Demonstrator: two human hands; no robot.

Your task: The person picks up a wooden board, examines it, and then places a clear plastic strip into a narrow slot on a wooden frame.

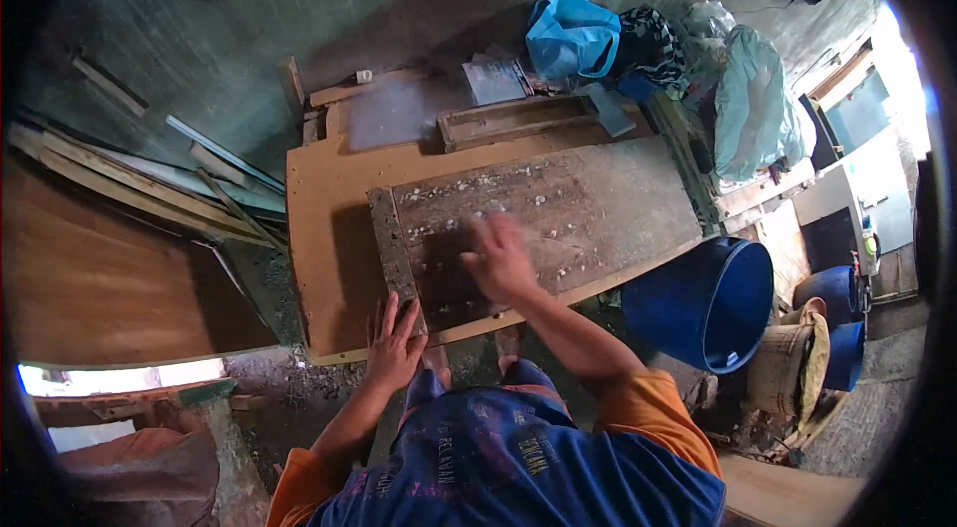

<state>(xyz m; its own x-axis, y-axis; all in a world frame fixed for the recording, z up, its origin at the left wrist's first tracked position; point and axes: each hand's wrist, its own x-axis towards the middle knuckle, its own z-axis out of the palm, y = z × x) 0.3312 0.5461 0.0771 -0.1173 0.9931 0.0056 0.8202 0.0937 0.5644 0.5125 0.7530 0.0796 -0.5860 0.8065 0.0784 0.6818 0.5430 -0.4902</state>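
Note:
A worn wooden panel (618, 198) lies tilted across a larger tan board, with a raised strip (391, 238) along its left end. Small pale bits (464, 190) are scattered over its left and middle part. My left hand (395, 346) is open, its spread fingers resting on the strip's near end at the panel's corner. Over the middle of the panel is my right hand (500, 260), slightly blurred, with fingers stretched out and nothing visible in them. Whether its palm touches the surface I cannot tell.
The tan board (319, 228) sits under the panel. Behind lie a shallow wooden frame (518, 120) and a light blue bag (573, 36). A blue barrel (688, 303) stands close at right, beside a woven basket (783, 367). Wood strips (150, 188) lean at left.

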